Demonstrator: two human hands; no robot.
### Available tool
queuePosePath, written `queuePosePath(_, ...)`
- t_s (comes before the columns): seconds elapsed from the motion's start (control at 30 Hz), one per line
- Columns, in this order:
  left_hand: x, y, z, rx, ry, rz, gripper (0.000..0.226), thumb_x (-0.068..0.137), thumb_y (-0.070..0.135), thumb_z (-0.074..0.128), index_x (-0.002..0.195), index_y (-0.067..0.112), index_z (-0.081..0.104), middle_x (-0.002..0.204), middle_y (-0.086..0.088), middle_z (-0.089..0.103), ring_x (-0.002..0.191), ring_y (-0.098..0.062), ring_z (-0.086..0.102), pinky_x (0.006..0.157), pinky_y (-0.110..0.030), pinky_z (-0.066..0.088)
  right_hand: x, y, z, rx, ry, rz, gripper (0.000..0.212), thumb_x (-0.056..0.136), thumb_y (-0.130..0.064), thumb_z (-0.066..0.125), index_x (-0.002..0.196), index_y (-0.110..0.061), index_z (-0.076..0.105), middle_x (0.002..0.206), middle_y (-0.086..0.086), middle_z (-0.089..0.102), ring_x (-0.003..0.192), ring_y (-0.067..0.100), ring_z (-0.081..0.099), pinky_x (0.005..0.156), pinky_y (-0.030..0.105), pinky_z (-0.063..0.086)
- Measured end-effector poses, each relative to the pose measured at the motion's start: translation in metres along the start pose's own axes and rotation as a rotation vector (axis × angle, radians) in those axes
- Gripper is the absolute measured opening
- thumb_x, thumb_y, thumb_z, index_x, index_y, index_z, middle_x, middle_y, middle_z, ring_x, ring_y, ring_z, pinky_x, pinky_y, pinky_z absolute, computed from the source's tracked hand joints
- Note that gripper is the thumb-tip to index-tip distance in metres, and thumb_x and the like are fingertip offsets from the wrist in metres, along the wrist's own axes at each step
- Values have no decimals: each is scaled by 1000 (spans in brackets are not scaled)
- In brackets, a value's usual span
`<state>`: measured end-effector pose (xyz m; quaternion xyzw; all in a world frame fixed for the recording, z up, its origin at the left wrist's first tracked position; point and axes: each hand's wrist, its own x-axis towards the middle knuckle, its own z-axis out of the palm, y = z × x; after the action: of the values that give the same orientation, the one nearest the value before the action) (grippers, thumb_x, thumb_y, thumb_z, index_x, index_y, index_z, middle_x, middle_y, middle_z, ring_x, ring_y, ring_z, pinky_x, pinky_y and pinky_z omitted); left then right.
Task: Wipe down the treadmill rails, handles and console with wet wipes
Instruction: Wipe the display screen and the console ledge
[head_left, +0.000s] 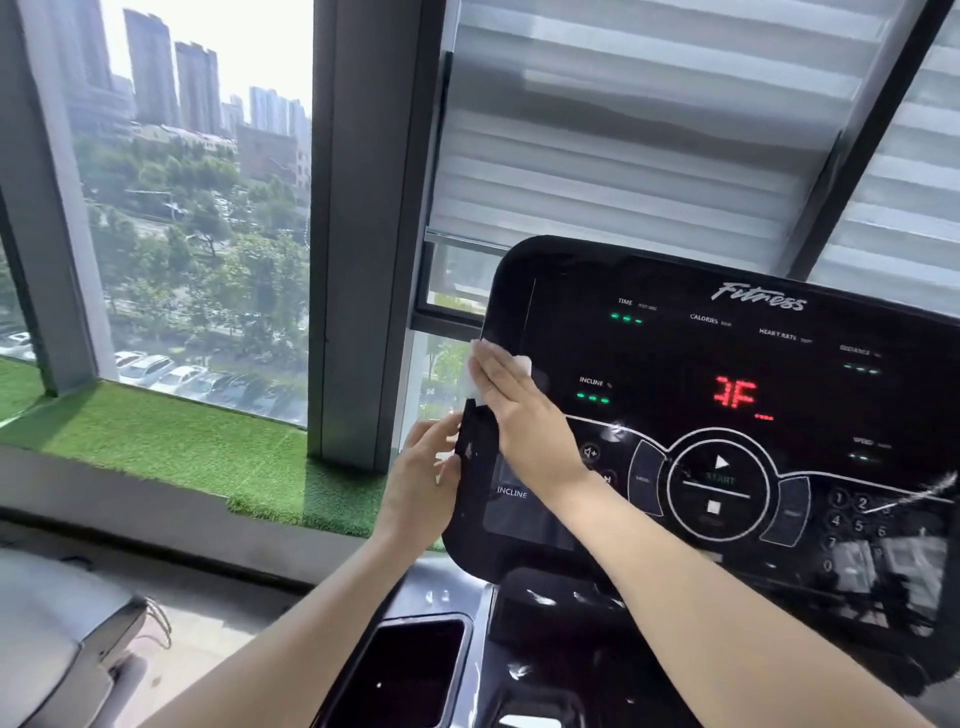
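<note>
console (675, 353) reads Fitness, INCLINE, START

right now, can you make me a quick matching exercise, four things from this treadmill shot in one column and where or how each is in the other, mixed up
Things:
1. wet wipe
2. left hand
3. round start button
4. phone tray

Places or states:
a. sunk in the deck below the console
b. pressed flat under the right hand
c. in the middle of the control panel
d. touching the console's left edge

Pairs: 1-b, 2-d, 3-c, 4-a
</note>
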<state>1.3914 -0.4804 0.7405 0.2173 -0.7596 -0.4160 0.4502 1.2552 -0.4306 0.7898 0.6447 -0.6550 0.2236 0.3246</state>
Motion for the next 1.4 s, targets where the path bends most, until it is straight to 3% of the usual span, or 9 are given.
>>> queuePosePath(0.13, -9, -8, 1, 1, 10, -44, 42, 91, -7, 47, 125, 16, 57, 109, 11, 51, 99, -3, 57, 88, -18, 50, -37, -20, 10, -35, -72, -87, 55, 83, -3, 30, 133, -6, 53, 143, 6, 47, 134, 18, 41, 105, 30, 41)
queuePosePath(0.3, -29, -15, 2, 7, -2, -96, 44, 91, -6, 48, 119, 27, 56, 106, 12, 52, 97, -1, 57, 80, -8, 45, -61, -25, 4, -20, -142, -170, 61, 77, -3, 27, 128, -8, 59, 138, 2, 53, 128, 16, 49, 99, 24, 46)
queuePosePath(0.5, -30, -11, 5, 5, 27, -147, 44, 91, -6, 46, 127, 18, 57, 112, 6, 53, 95, 1, 55, 73, 1, 39, -18, -6, -14, -32, -58, -4, 63, 73, 16, 50, 132, -5, 54, 141, 3, 50, 130, 16, 46, 81, 24, 56)
queuePosePath(0.63, -33, -14, 8, -11, 44, -160, 47, 89, -7, 48, 126, 20, 59, 110, 8, 54, 97, 1, 56, 76, -2, 41, -38, -15, -3, -4, -68, -7, 65, 73, 16, 51, 135, -6, 51, 145, 3, 44, 135, 15, 40, 91, 23, 51)
queuePosePath(0.77, -37, -16, 9, 8, 76, -156, 45, 88, -6, 53, 126, 17, 59, 104, 9, 56, 93, 0, 56, 77, 1, 38, -82, -35, 5, 48, -192, -135, 70, 62, 14, 73, 129, -4, 57, 138, 4, 52, 127, 17, 50, 97, 25, 47)
queuePosePath(0.87, -40, -12, 10, -49, 75, -189, 45, 87, -8, 51, 125, 16, 60, 104, 10, 55, 94, 4, 55, 77, 1, 39, -64, -25, -5, -20, -179, -141, 75, 58, 15, 75, 129, -5, 58, 137, 1, 54, 125, 16, 51, 91, 21, 47)
queuePosePath(1.03, -45, -10, 14, -133, 89, -240, 49, 87, -9, 49, 125, 20, 58, 105, 12, 52, 100, 0, 54, 81, -1, 40, -36, -17, -12, -57, -88, 21, 71, 65, 19, 64, 132, -1, 52, 141, 6, 50, 130, 19, 45, 102, 26, 35)
queuePosePath(1.23, -52, -16, 13, -133, 86, -228, 47, 88, -8, 50, 127, 17, 58, 105, 12, 51, 103, -7, 55, 85, -3, 41, -96, -30, -3, 59, -320, -179, 83, 60, 12, 78, 136, -8, 51, 143, -4, 47, 132, 9, 39, 87, 22, 53)
queuePosePath(1.4, -57, -15, 11, -172, 73, -273, 49, 88, -8, 50, 126, 22, 57, 106, 15, 50, 101, 1, 53, 83, 0, 39, -59, -18, -22, -84, -199, -109, 70, 63, 10, 77, 129, -4, 58, 135, -1, 56, 124, 18, 52, 85, 25, 52)
